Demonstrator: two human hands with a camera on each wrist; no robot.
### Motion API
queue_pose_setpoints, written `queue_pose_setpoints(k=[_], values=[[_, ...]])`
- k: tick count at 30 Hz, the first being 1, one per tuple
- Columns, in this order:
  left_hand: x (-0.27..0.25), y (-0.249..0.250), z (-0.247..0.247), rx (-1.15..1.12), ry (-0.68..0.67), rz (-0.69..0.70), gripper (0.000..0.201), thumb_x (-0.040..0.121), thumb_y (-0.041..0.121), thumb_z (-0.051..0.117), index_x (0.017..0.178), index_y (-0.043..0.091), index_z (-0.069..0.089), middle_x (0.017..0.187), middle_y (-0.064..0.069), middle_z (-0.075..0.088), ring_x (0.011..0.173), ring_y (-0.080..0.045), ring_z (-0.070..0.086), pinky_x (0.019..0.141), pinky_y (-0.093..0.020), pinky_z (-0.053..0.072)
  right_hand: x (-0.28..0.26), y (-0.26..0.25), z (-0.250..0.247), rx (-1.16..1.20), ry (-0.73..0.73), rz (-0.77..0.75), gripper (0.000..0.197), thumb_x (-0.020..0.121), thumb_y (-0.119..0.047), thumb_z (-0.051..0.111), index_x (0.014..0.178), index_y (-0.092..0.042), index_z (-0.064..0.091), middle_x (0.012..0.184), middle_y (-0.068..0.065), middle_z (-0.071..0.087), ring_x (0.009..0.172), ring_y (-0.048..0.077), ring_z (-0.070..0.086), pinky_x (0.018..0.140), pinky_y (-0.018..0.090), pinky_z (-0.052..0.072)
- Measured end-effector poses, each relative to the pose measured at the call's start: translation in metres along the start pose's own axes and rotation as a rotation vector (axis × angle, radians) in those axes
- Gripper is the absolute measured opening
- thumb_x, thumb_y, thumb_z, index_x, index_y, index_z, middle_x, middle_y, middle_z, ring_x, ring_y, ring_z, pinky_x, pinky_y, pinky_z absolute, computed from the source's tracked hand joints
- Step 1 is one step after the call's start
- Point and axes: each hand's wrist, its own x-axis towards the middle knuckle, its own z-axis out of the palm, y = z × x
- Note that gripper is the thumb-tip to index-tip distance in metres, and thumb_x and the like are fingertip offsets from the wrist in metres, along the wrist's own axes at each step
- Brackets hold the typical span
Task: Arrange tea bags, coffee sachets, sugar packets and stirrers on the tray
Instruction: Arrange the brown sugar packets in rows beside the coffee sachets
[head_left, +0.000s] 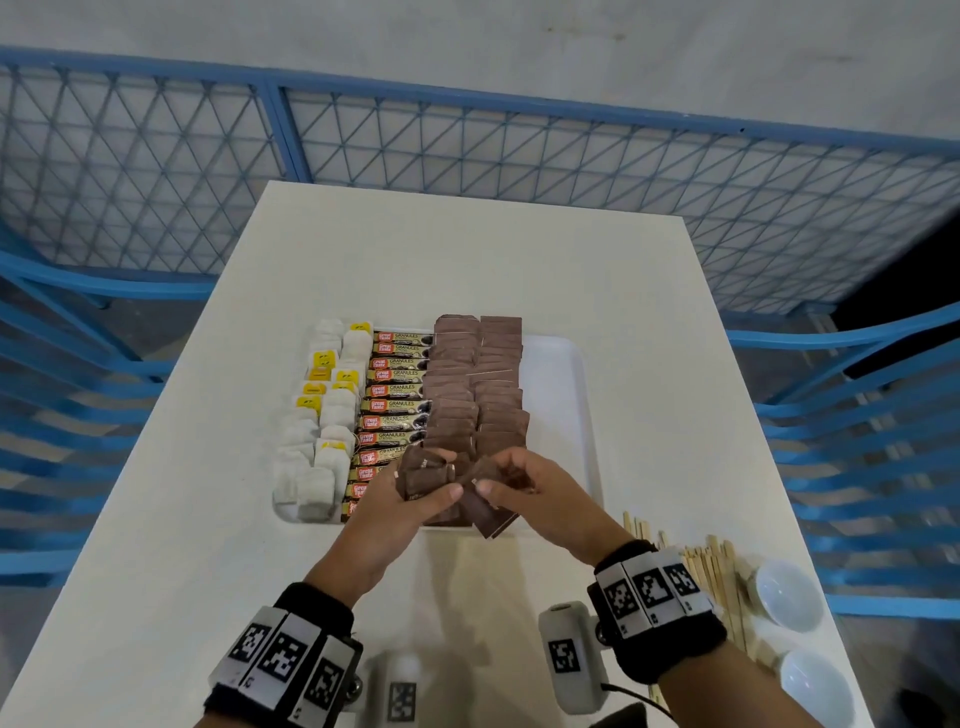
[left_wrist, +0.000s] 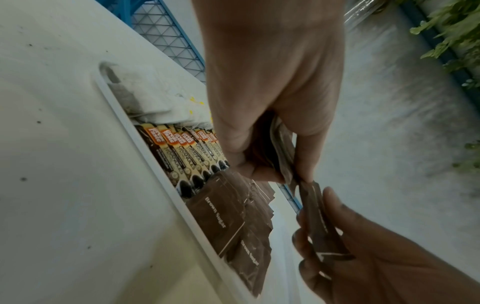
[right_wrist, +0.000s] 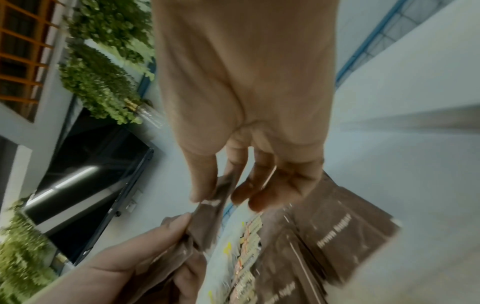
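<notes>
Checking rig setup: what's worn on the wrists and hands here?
Bare hands, no gloves or sleeves. Each wrist wears a black band ringed with white square-code marker tiles, plus a white camera pod bearing its own tag. A black cable runs from the right pod.

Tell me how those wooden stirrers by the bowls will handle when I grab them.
The wooden stirrers look thin and flat, so probably light and stiff, though likely snappable. They lie loose and fanned on the table, so a pinch may scatter them. Being flat, they should slide rather than roll.

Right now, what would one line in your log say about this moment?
left hand: holds sugar packets | right hand: pinches one packet | tray: tea bags, coffee, sugar rows | stirrers: on table
</notes>
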Motion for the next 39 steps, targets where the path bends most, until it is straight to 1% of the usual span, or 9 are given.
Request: queue_pose_setpoints(k=[3, 6, 10, 13, 18, 22, 31, 35, 39], values=[[-0.001, -0.002, 0.000, -0.033, 0.027, -0.017, 0.028, 0.081, -0.012, 0.060, 0.097, 0.010, 0.063, 0.080, 0.002, 0.073, 0.080, -0.013, 0.070, 0.064, -0.023, 0.056, -0.003, 0.008, 0.002, 0.111, -0.062, 0.080, 0.010, 0.086, -0.008, 0.063, 0.091, -0.014, 0.057, 0.081, -0.002, 0.063, 0.070, 0.009, 0.059, 0.061, 0.018, 0.049], [-0.001, -0.005, -0.003, -0.050, 0.047, -0.073, 0.027, 0.086, -0.010, 0.055, 0.097, 0.012, 0.064, 0.087, -0.004, 0.072, 0.083, -0.017, 0.069, 0.068, -0.023, 0.056, -0.001, 0.014, -0.001, 0.129, 0.022, 0.093, 0.007, 0.087, -0.007, 0.062, 0.092, -0.010, 0.059, 0.082, 0.006, 0.063, 0.067, 0.013, 0.060, 0.059, 0.019, 0.049], [-0.003, -0.006, -0.008, -0.078, 0.054, -0.132, 0.030, 0.091, -0.007, 0.045, 0.109, 0.009, 0.063, 0.103, -0.012, 0.071, 0.094, -0.026, 0.069, 0.076, -0.022, 0.055, 0.010, 0.029, -0.020, -0.180, 0.227, 0.060, 0.009, 0.086, -0.014, 0.064, 0.095, -0.016, 0.064, 0.081, -0.003, 0.061, 0.071, 0.011, 0.054, 0.070, 0.022, 0.044], [-0.005, -0.005, -0.011, -0.071, 0.048, -0.153, 0.030, 0.091, -0.005, 0.044, 0.112, 0.005, 0.063, 0.108, -0.014, 0.071, 0.099, -0.027, 0.068, 0.087, -0.030, 0.053, 0.014, 0.037, -0.028, -0.399, 0.189, 0.051, 0.021, 0.084, -0.018, 0.067, 0.104, -0.013, 0.067, 0.096, -0.001, 0.063, 0.085, 0.011, 0.054, 0.078, 0.017, 0.040], [-0.006, -0.011, -0.014, 0.017, 0.045, -0.162, 0.031, 0.089, -0.004, 0.052, 0.116, 0.008, 0.063, 0.112, -0.015, 0.069, 0.107, -0.029, 0.064, 0.103, -0.046, 0.043, 0.018, 0.039, -0.020, -0.555, 0.086, 0.003, 0.018, 0.082, -0.015, 0.068, 0.100, -0.011, 0.067, 0.088, -0.005, 0.059, 0.080, 0.009, 0.050, 0.064, 0.005, 0.036], [-0.007, -0.010, -0.014, 0.034, 0.066, -0.154, 0.031, 0.086, -0.007, 0.057, 0.110, 0.012, 0.065, 0.111, -0.018, 0.068, 0.108, -0.033, 0.063, 0.101, -0.049, 0.045, 0.025, 0.050, -0.013, -0.619, 0.150, -0.005, 0.016, 0.081, -0.019, 0.068, 0.094, -0.013, 0.063, 0.087, -0.006, 0.056, 0.078, 0.009, 0.049, 0.062, 0.010, 0.034], [-0.009, -0.008, -0.011, -0.014, 0.074, -0.166, 0.031, 0.079, -0.003, 0.067, 0.104, 0.015, 0.065, 0.111, -0.014, 0.068, 0.103, -0.031, 0.065, 0.081, -0.033, 0.056, 0.022, 0.055, -0.003, -0.747, 0.351, -0.166, 0.031, 0.081, -0.026, 0.068, 0.106, -0.013, 0.055, 0.102, 0.000, 0.050, 0.092, 0.015, 0.043, 0.080, 0.022, 0.039], [-0.009, -0.007, -0.006, 0.022, 0.074, -0.155, 0.030, 0.079, -0.003, 0.068, 0.100, 0.017, 0.064, 0.102, -0.008, 0.069, 0.092, -0.020, 0.066, 0.068, -0.024, 0.055, 0.012, 0.029, 0.008, -0.385, 0.242, -0.148, 0.018, 0.093, -0.031, 0.051, 0.100, -0.016, 0.059, 0.094, -0.004, 0.056, 0.084, 0.008, 0.050, 0.075, 0.018, 0.040], [-0.009, -0.006, -0.003, 0.048, 0.041, -0.154, 0.026, 0.082, 0.002, 0.066, 0.105, 0.014, 0.063, 0.099, -0.010, 0.069, 0.084, -0.017, 0.067, 0.065, -0.025, 0.054, 0.004, 0.015, 0.014, -0.052, -0.024, -0.031, 0.014, 0.086, -0.025, 0.064, 0.100, -0.024, 0.060, 0.092, -0.011, 0.065, 0.083, 0.003, 0.061, 0.076, 0.015, 0.049]])
